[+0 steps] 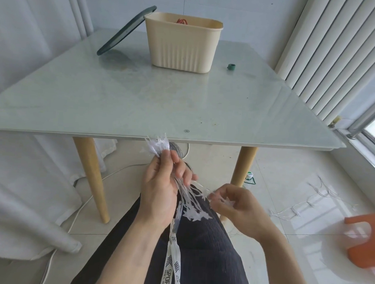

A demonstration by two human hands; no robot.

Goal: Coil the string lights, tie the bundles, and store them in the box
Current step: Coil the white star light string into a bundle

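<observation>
My left hand (161,183) grips a bundle of white star-shaped string lights (158,145) just below the table's front edge, with stars sticking out above the fist and strands hanging below over my lap. My right hand (237,206) pinches a star on the same string (227,200) to the right. More of the string trails over the floor (297,207) at the right. The beige ribbed box (182,43) stands open at the far side of the table, with something red (181,21) inside. Its dark green lid (124,31) leans against the box's left side.
A small green roll of tie (231,67) lies on the glass table (141,101) right of the box. An orange plastic stool (365,242) stands on the floor at the right. A white cable (76,212) runs under the table. Curtains hang left, blinds right.
</observation>
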